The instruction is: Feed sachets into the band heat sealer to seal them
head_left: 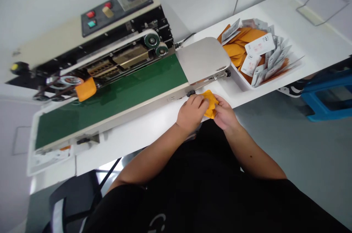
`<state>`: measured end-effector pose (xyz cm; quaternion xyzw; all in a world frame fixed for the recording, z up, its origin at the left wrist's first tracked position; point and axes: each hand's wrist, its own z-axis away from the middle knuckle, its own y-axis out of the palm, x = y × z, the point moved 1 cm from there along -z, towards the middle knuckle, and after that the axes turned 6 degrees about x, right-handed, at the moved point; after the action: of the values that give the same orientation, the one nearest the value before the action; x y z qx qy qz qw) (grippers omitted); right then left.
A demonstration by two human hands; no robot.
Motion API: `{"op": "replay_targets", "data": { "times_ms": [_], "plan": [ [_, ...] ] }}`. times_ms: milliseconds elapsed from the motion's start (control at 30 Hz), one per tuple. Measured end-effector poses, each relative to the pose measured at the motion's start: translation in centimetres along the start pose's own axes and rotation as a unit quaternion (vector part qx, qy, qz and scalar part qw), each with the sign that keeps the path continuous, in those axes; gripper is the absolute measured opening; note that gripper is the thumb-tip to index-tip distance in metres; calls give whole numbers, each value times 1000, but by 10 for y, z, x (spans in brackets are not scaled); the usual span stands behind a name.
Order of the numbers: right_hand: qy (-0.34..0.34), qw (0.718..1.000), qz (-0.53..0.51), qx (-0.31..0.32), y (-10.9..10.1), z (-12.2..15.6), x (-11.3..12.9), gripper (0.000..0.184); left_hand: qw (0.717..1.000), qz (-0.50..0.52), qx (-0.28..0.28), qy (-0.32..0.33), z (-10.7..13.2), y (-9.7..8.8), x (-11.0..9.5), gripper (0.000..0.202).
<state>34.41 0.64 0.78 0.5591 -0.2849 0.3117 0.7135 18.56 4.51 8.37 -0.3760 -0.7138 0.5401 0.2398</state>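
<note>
Both hands hold small orange packets point(209, 104) in front of me, just off the table's front edge. My left hand point(192, 111) is closed, its fingertips pressed on the packets' left side. From the other side, my right hand point(224, 114) pinches the right edge between thumb and fingers. Whether it is one packet or a few together, I cannot tell. Another orange packet point(85, 89) sits at the left end of the band sealing machine point(118, 57), at its guide belts above the green conveyor belt point(115, 101).
A white bin point(243, 82) piled with orange and silver packets point(260, 47) stands right of the machine's metal end plate point(203, 58). Another white tray point(31, 159) lies under the conveyor's left end. A blue stool point(327, 97) is at right, a black chair point(74, 196) at lower left.
</note>
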Motion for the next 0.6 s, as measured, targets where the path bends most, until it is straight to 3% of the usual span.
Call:
{"op": "replay_targets", "data": {
  "times_ms": [167, 333, 500, 600],
  "plan": [
    [-4, 1000, 15, 2, -13, -20, 7, 47, 994, 60, -85, 40, -1, -41, 8, 29],
    [5, 999, 41, 25, -26, -37, 11, 47, 989, 47, -141, -1, -24, -84, 57, 29],
    [17, 998, 39, 38, -31, -38, 10, 43, 987, -27, -148, -58, -48, -90, 126, 29],
    [22, 999, 25, 35, -31, -38, 11, 42, 986, -77, -128, -76, -56, -90, 150, 28]
  ]
}}
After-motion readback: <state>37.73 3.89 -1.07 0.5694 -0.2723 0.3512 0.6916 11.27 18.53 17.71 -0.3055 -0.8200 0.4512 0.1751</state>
